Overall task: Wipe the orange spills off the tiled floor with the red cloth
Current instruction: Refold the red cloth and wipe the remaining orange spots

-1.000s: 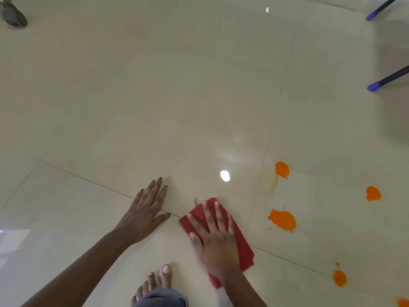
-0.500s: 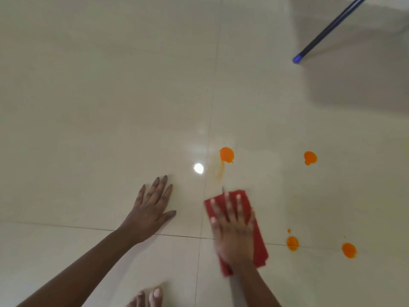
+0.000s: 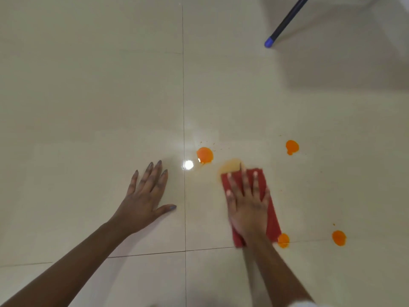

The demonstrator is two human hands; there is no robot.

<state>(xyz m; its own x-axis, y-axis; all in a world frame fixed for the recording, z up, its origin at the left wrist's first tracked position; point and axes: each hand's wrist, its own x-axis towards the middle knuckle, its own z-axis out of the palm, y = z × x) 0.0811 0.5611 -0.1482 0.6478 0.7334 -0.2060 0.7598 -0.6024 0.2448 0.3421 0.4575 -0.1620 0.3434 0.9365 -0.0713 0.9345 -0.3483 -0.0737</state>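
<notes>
Both hands lie flat, fingers spread: the right hand presses the red cloth onto the tiled floor at lower centre-right, beside a smeared orange spill; the left hand rests bare on tile at centre-left

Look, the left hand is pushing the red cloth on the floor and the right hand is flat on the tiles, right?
Not quite. The head view shows them swapped: the right hand presses the red cloth, and the left hand lies flat on the tiled floor.
</notes>
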